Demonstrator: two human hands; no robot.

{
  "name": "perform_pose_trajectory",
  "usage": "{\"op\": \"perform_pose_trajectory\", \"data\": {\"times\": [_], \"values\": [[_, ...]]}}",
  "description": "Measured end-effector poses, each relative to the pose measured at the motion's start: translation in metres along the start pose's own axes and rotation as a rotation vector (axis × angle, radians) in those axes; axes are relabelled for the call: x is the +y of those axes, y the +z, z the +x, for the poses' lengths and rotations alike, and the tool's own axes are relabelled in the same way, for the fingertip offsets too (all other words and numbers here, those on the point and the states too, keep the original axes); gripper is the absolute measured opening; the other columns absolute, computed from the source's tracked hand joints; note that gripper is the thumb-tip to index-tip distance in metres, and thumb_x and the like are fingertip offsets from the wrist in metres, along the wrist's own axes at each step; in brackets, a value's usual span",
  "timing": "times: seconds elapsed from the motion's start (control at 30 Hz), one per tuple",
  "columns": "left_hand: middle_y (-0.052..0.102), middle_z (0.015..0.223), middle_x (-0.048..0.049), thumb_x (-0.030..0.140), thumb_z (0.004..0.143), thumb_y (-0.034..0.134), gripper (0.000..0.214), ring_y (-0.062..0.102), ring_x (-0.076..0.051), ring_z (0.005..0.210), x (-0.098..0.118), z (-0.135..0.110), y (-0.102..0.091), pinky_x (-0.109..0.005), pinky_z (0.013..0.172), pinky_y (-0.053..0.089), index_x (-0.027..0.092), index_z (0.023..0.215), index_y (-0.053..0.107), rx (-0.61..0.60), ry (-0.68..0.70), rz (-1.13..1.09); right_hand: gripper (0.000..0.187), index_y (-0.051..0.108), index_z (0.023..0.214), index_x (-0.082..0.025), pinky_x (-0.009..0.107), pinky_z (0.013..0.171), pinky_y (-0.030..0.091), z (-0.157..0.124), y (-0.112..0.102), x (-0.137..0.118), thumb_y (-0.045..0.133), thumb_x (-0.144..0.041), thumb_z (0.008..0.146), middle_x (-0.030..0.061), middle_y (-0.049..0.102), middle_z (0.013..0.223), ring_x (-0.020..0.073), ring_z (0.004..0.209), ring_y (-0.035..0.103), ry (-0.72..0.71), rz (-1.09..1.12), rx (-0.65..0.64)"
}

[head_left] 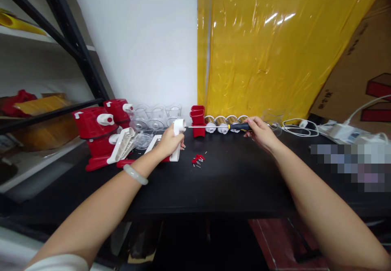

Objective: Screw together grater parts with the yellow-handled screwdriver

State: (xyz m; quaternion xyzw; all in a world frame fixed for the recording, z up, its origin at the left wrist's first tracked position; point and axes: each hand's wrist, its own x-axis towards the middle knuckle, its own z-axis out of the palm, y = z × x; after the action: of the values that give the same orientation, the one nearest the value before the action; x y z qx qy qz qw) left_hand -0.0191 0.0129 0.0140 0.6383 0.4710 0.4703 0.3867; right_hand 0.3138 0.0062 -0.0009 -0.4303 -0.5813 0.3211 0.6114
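Observation:
My left hand (170,144) is closed round a white plastic crank handle (176,154), its round end up and facing right. In my right hand (258,132) is a screwdriver (238,127) with a black and yellow grip, held level. Its long thin shaft points left, and the tip meets the round end of the white part or sits just at it; I cannot tell how deep. Below, on the black table (226,181), lie small red pieces and screws (198,160). Just beyond the shaft stand stacked red plastic chutes (198,120).
Red grater bodies (93,124) with white knobs stand at the left, beside clear plastic cups (157,111). Several drum graters (221,123) line the back by a yellow plastic sheet (262,51). White cables (301,127) and a power strip (342,131) lie at the right.

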Motion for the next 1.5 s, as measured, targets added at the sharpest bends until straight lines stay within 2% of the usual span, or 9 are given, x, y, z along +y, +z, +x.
{"op": "perform_pose_trajectory", "data": {"times": [0.17, 0.37, 0.5, 0.8, 0.93, 1.07, 1.17, 1.37, 1.5], "values": [[0.056, 0.055, 0.0053, 0.017, 0.061, 0.056, 0.038, 0.062, -0.019, 0.049, -0.003, 0.001, -0.001, -0.03, 0.047, 0.055, 0.019, 0.099, 0.05, -0.014, -0.031, 0.024, 0.056, 0.057, 0.117, -0.034, 0.032, 0.073, 0.057, -0.002, 0.002, -0.009, 0.08, -0.046, 0.067, -0.0016, 0.064, 0.092, 0.0161, 0.079, 0.064, -0.07, 0.131, -0.058], [0.058, 0.061, 0.0041, 0.016, 0.064, 0.056, 0.037, 0.063, -0.018, 0.05, -0.003, -0.003, 0.003, -0.029, 0.048, 0.054, 0.02, 0.1, 0.05, -0.025, 0.006, 0.083, 0.061, 0.065, 0.094, -0.021, 0.028, 0.042, 0.042, -0.004, 0.002, -0.011, 0.043, -0.077, 0.083, 0.0016, 0.06, 0.056, 0.0149, 0.043, 0.053, 0.023, -0.043, 0.066], [0.058, 0.062, 0.0044, 0.015, 0.064, 0.056, 0.037, 0.061, -0.016, 0.049, -0.002, -0.004, 0.004, -0.027, 0.047, 0.053, 0.02, 0.1, 0.05, -0.024, -0.009, 0.072, 0.057, 0.058, 0.076, -0.021, 0.024, 0.034, 0.025, -0.002, -0.001, -0.006, 0.05, -0.077, 0.08, -0.0043, 0.043, 0.04, 0.01, 0.032, 0.033, 0.053, -0.2, 0.049], [0.056, 0.055, 0.0048, 0.017, 0.061, 0.055, 0.038, 0.062, -0.018, 0.049, -0.004, 0.007, -0.007, -0.028, 0.047, 0.053, 0.019, 0.099, 0.051, 0.015, -0.034, 0.007, 0.055, 0.055, 0.105, -0.033, 0.028, 0.071, 0.055, -0.005, 0.006, -0.006, 0.086, -0.041, 0.06, -0.0012, 0.06, 0.104, 0.0153, 0.085, 0.061, -0.107, 0.165, -0.08], [0.056, 0.055, 0.0049, 0.016, 0.062, 0.056, 0.04, 0.062, -0.019, 0.049, -0.003, 0.001, -0.001, -0.028, 0.047, 0.053, 0.02, 0.101, 0.051, 0.001, -0.034, 0.063, 0.051, 0.052, 0.102, -0.032, 0.028, 0.062, 0.053, -0.004, 0.009, -0.005, 0.08, -0.051, 0.064, -0.0032, 0.062, 0.088, 0.0151, 0.074, 0.063, -0.045, 0.163, 0.036], [0.058, 0.057, 0.0042, 0.015, 0.063, 0.056, 0.036, 0.062, -0.019, 0.049, -0.004, -0.005, 0.006, -0.029, 0.047, 0.053, 0.02, 0.099, 0.05, -0.043, 0.012, 0.114, 0.05, 0.055, 0.087, -0.025, 0.027, 0.04, 0.036, -0.001, -0.002, -0.001, 0.046, -0.073, 0.084, -0.0022, 0.053, 0.055, 0.0141, 0.042, 0.049, 0.025, -0.224, 0.118], [0.058, 0.057, 0.0039, 0.015, 0.064, 0.055, 0.035, 0.062, -0.019, 0.049, -0.005, -0.005, 0.006, -0.029, 0.046, 0.053, 0.02, 0.098, 0.049, -0.046, 0.028, 0.12, 0.052, 0.054, 0.075, -0.023, 0.027, 0.04, 0.031, 0.001, -0.008, 0.001, 0.046, -0.073, 0.085, -0.0027, 0.047, 0.047, 0.0126, 0.039, 0.043, -0.021, -0.397, 0.085], [0.057, 0.055, 0.0053, 0.016, 0.063, 0.054, 0.038, 0.062, -0.02, 0.047, -0.008, 0.004, 0.0, -0.03, 0.045, 0.053, 0.021, 0.1, 0.049, -0.044, -0.011, 0.078, 0.048, 0.048, 0.103, -0.032, 0.029, 0.062, 0.05, -0.002, 0.002, -0.008, 0.077, -0.047, 0.067, -0.0042, 0.06, 0.082, 0.0149, 0.069, 0.061, -0.066, 0.134, 0.038], [0.056, 0.054, 0.005, 0.016, 0.062, 0.054, 0.041, 0.062, -0.02, 0.048, -0.006, -0.001, 0.004, -0.03, 0.046, 0.053, 0.02, 0.102, 0.049, -0.074, -0.064, 0.039, 0.048, 0.047, 0.104, -0.034, 0.035, 0.072, 0.053, -0.004, 0.002, -0.013, 0.075, -0.042, 0.066, -0.0027, 0.065, 0.087, 0.0192, 0.086, 0.065, -0.067, 0.239, 0.029]]}}
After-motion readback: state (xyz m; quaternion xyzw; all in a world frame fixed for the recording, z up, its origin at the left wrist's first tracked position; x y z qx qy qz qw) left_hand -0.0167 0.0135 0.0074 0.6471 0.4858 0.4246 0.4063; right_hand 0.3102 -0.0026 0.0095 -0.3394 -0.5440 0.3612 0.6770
